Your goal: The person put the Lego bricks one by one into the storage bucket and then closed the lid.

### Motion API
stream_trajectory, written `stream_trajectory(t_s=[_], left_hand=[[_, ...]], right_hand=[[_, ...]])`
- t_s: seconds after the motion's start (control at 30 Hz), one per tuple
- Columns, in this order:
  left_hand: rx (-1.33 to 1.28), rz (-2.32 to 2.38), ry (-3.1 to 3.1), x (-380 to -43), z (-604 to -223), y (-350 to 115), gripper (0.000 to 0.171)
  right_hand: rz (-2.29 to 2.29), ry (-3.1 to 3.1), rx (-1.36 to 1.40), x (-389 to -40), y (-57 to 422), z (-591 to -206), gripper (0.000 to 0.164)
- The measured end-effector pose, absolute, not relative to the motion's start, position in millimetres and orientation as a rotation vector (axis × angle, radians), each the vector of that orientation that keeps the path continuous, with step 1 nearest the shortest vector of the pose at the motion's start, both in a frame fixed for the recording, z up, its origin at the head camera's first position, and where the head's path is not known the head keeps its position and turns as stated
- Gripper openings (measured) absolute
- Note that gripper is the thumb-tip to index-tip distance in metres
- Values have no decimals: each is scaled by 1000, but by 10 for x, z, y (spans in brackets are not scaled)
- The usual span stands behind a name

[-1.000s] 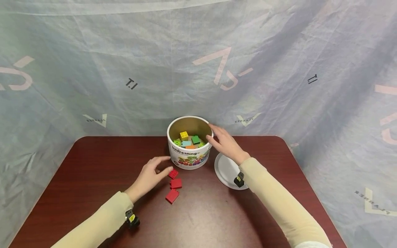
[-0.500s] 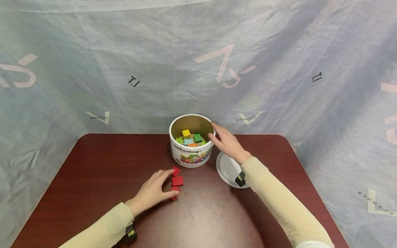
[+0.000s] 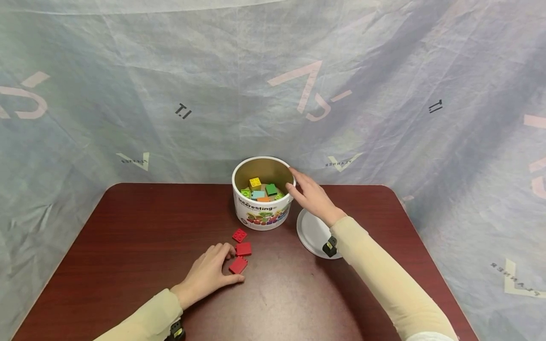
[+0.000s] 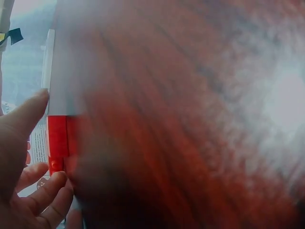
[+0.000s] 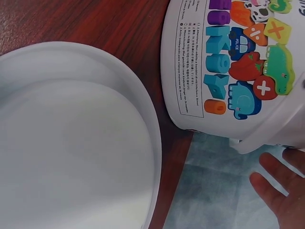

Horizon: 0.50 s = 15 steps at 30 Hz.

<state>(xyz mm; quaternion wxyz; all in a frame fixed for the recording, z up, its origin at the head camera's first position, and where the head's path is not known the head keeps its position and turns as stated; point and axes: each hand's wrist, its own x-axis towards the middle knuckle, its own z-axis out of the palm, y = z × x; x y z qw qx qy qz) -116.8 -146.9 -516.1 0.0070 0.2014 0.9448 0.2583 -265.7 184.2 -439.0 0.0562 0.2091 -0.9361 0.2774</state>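
Note:
Three red toy bricks lie on the table in front of a white bucket [image 3: 260,218]: a far brick [image 3: 239,235], a middle brick [image 3: 244,249] and a near brick [image 3: 238,265]. My left hand [image 3: 207,271] is low beside the near brick, thumb on its near side and fingers by its far side, spread apart around it. In the left wrist view a red brick [image 4: 58,136] shows between thumb and fingertips. My right hand [image 3: 313,198] rests at the bucket's right rim, its thumb over the opening and its other fingers extended along the outside.
Inside the bucket are several bricks, among them a yellow brick [image 3: 255,183], a green brick [image 3: 271,190] and a light blue brick [image 3: 258,194]. A white lid [image 3: 309,232] lies right of the bucket, under the right forearm. A grey curtain [image 3: 204,94] hangs behind the table.
My left hand has moved nearer to me along the red bricks, from beside the far one to around the near one. My right hand has stayed at the bucket's rim.

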Motion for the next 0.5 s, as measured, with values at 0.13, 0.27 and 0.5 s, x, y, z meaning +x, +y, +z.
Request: stream_trajectory(t_s=[0.13,0.27,0.5], left_hand=[[662,809,2997,-1157,-5191,-1483,54],[668,839,3003,-1151,-5203,-1503,47],[694,821,3000,-1151,-5182,-1523,44]], right_hand=[[854,-2833,640,-2653,1837,-4382,68],[866,-2830,648,-2652,1830,-4376,68],[873,-2835,637,-2655,1829,-4373,67]])
